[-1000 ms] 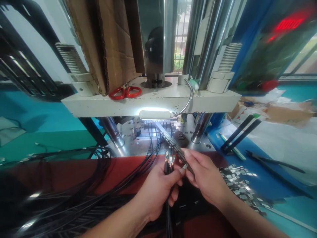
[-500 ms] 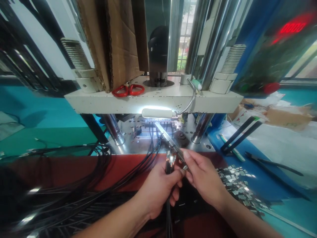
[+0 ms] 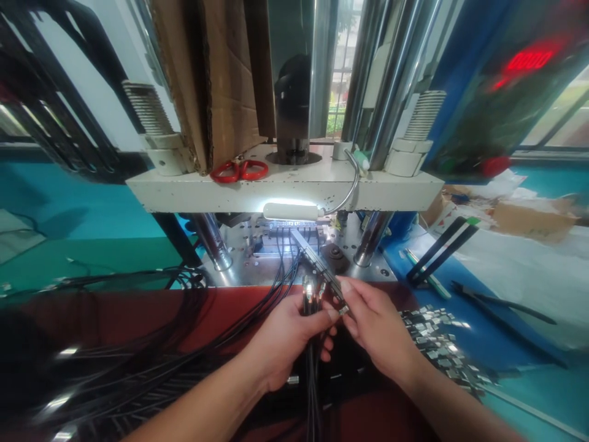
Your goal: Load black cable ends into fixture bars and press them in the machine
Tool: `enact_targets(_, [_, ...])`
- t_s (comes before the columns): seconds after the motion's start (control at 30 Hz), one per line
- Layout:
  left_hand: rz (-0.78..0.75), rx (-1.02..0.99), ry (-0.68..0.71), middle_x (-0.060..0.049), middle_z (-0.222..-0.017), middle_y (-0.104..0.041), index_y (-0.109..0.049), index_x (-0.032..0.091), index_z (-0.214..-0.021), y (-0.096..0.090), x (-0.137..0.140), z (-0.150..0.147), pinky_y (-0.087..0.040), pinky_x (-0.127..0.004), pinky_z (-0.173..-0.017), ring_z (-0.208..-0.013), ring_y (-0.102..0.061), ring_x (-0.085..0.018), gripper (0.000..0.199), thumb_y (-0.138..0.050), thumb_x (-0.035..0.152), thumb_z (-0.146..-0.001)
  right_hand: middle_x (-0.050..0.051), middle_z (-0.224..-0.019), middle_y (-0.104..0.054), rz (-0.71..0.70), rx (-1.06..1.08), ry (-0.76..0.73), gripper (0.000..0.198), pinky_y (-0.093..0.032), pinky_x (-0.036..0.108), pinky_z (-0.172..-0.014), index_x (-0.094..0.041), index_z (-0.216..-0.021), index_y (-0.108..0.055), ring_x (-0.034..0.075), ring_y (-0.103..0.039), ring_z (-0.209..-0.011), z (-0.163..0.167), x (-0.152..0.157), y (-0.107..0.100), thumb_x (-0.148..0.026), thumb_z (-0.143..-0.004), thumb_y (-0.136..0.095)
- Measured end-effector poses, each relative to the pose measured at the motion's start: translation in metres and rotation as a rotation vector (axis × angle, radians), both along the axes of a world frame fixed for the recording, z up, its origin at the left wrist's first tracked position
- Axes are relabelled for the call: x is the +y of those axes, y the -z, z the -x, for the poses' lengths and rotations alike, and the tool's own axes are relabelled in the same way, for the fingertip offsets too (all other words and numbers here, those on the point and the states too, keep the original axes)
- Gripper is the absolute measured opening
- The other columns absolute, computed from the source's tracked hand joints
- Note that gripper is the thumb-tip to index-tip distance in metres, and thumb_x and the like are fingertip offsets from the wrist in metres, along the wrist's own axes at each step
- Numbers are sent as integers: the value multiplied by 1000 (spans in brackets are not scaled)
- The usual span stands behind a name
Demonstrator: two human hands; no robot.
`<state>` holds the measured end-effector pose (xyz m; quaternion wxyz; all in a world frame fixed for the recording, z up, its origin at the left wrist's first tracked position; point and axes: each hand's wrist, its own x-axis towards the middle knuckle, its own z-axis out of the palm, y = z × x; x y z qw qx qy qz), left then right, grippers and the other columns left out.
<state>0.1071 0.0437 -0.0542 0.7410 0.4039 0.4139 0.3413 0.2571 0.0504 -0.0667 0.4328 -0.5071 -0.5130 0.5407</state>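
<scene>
A: What was the left hand (image 3: 288, 341) doing?

B: Its fingers were curled shut around a bundle of thin black cables (image 3: 311, 307), held upright, with the metal-tipped ends poking out above the thumb. The bundle stood just in front of the press (image 3: 280, 184), low and near the middle of its white plate.

A: And the right hand (image 3: 380, 328)?

B: Its thumb and forefinger were pressed together on a small metal shell (image 3: 343, 310), right beside the cable ends and touching the left thumb tip. The other fingers were loosely bent beneath. Whether the shell was already seated on a cable tip, I couldn't tell.

A: What else sat around the press?

B: A heap of the same small metal shells (image 3: 437, 347) lay on the blue surface (image 3: 497, 344) to the right of the press base, near the right wrist. More black cables (image 3: 151, 344) sprawled over the red mat (image 3: 138, 313) to the left of it, several running in under the lit lamp (image 3: 291, 211). Red-handled scissors (image 3: 239, 170) lay on top of the white plate, next to a sheet of cardboard (image 3: 221, 80) leaning on the column.
</scene>
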Motion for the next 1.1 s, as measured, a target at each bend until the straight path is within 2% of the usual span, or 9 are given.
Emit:
enact_targets(0.13, [15,-25,-10,-1,-74,-57,-58,14,-86,0,0,0,-46,-21,-51,-58,-55,-9,18,-64,30,-82,-4,-64,-47,-2,-11,12,42,-26,19,-39,-20,-113,-58,7,-34,-45,0,-1,-1,-53,-92,-43])
enact_targets(0.23, [1,-9,-41,-1,-72,-56,-59,14,-83,3,-2,-2,-44,-20,-49,-55,-53,-9,18,-66,30,-79,-2,-66,-51,-44,-61,-20,40,-30,20,-41,-21,-112,-59,8,-37,-47,1,-3,-2,-51,-93,-41])
enact_targets(0.4, [-27,7,-45,-1,-67,-56,-60,12,-77,8,-3,-4,-42,-20,-49,-54,-52,-9,21,-64,33,-80,1,-75,-60,-90,-214,-19,39,-40,23,-47,-25,-117,-58,13,-50,-54,2,-5,1,-51,-94,-39])
enact_targets(0.53, [-47,8,-45,-1,-65,-56,-59,13,-74,7,-4,-5,-42,-20,-49,-54,-52,-9,23,-65,34,-80,2,-75,-62,-114,-295,-29,38,-40,23,-45,-27,-117,-58,13,-49,-50,2,-6,2,-50,-94,-38])
enact_targets(0.67, [1,-16,-14,-2,-69,-59,-60,12,-77,5,-1,-1,-44,-21,-52,-55,-55,-10,20,-66,31,-79,1,-75,-61,-99,-205,-56,38,-39,23,-45,-27,-116,-60,13,-50,-51,1,-6,-1,-50,-94,-39])
enact_targets(0.8, [90,-59,73,-7,-81,-63,-62,11,-87,-1,3,9,-52,-31,-66,-68,-63,-16,20,-63,30,-81,0,-74,-58,-29,-101,25,41,-37,22,-42,-25,-114,-62,12,-48,-50,-2,-4,-6,-54,-90,-45])
enact_targets(0.9, [96,-79,62,-4,-79,-61,-60,13,-85,-3,5,12,-53,-34,-69,-70,-65,-17,16,-61,29,-82,1,-77,-59,8,-80,71,43,-37,21,-42,-25,-113,-62,12,-48,-50,-4,-3,-7,-56,-87,-48])
enact_targets(1.1, [134,-82,38,-4,-79,-63,-58,15,-89,1,1,6,-54,-29,-63,-67,-65,-15,14,-62,28,-83,1,-79,-61,-113,-178,8,39,-41,23,-47,-26,-114,-62,12,-48,-51,-3,-5,-6,-52,-92,-43])
